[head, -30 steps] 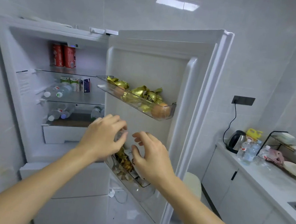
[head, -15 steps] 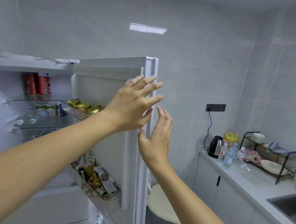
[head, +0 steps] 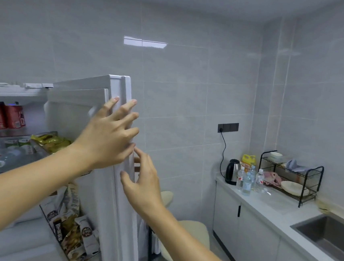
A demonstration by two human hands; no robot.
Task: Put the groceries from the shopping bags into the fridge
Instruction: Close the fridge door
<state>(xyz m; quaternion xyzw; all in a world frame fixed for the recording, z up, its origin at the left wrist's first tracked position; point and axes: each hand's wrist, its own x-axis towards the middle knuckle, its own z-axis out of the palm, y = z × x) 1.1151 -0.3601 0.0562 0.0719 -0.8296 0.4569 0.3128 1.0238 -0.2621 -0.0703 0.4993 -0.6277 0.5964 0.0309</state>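
Grey-tiled kitchen walls surround a tall white fridge, its white door standing open edge-on to the viewer. Groceries already sit inside: red drink cans on the top shelf, gold foil packets in the upper door rack, printed snack pouches in the lower one. Left hand rests spread-fingered against the door edge; right hand loosely cups that edge, holding nothing. Swinging the door hard could likely tip the leaning pouches out. Pouch and can lettering is too blurred to read
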